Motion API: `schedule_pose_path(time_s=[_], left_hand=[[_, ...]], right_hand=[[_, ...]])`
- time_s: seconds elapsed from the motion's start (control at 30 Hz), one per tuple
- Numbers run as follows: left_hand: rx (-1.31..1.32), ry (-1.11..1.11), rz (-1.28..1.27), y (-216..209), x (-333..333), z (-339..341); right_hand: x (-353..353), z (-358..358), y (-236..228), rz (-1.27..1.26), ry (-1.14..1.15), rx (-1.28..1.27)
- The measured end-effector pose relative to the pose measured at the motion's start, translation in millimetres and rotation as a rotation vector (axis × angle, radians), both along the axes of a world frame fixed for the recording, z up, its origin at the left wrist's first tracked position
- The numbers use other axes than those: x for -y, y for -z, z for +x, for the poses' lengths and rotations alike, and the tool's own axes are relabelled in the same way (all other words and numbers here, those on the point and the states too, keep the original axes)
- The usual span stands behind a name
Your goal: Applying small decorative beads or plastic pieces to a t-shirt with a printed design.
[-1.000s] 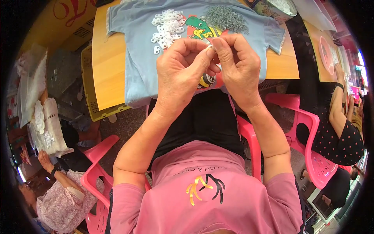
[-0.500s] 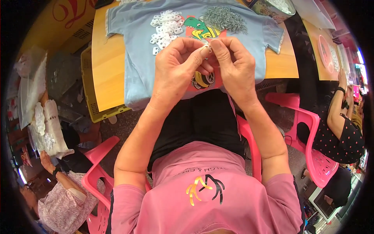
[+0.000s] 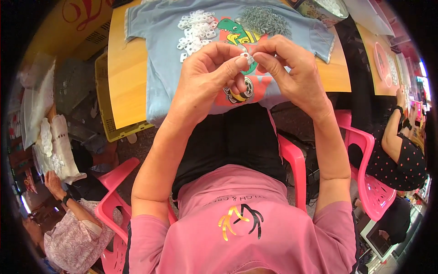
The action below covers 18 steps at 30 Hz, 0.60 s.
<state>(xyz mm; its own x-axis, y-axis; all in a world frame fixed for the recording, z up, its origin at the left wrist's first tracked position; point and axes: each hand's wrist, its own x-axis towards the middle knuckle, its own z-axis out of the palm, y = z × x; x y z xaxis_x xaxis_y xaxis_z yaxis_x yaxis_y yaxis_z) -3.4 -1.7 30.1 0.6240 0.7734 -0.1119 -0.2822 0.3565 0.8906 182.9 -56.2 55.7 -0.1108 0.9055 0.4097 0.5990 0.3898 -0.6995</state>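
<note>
Between the thumb and fingers of my left hand (image 3: 205, 75) is a small white plastic piece (image 3: 247, 57) with holes in it. My right hand (image 3: 296, 68) is closed in a pinch right beside that piece; whatever its fingertips hold is too small to make out. Both hands are raised over a light blue T-shirt (image 3: 162, 68) with a green dinosaur print, spread on the table. Beyond my left hand lies a heap of similar white plastic pieces (image 3: 197, 28). Past my right hand is a pile of small grey pin-like parts (image 3: 265, 22).
The shirt lies over a yellow wooden table (image 3: 125, 86). A round tin (image 3: 323, 10) with white pieces stands at the far right. Below the table's left side is a yellow crate (image 3: 106, 107). Pink chairs (image 3: 365, 150) and people working stand to both sides.
My right hand has drawn slightly right and turned, its fingertips shifting from on the white piece to its right side. More of the piece shows in my left hand, which stays nearly in place.
</note>
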Motion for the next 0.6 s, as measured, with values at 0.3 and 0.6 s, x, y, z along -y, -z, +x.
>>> schedule_pose_path(time_s=[0.3, 0.6], left_hand=[[0.105, 0.171, -0.224, 0.9, -0.7, -3.4], [-0.036, 0.122, 0.038, -8.6, -0.8, -3.9]], right_hand=[[5.3, -1.0, 2.9, -0.032, 0.032, 0.003], [0.9, 5.8, -9.3, 0.084, -0.135, 0.206]])
